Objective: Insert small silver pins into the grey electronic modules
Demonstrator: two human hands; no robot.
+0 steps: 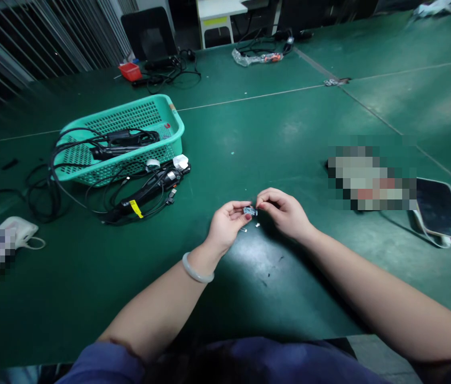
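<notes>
Green matting is covering the table (269, 133), and just above it, near the person, both hands are meeting over a small part (250, 211). The left hand (227, 221) is pinching the part's left end between thumb and fingertips. The right hand (285, 213) is closing its fingertips on the right end, so the part is sitting between the two hands, lifted off the mat. It is looking tiny and light, probably stiff plastic and metal. That is making it easy to drop and likely fragile at any pins, so its outer edges are seeming the safest place to grip. Two pale bits (243, 230) are lying on the mat just beneath the hands. A teal basket (129, 110) holding black cables (121, 140) is sitting far left, and a phone (441, 208) is lying to the right.
</notes>
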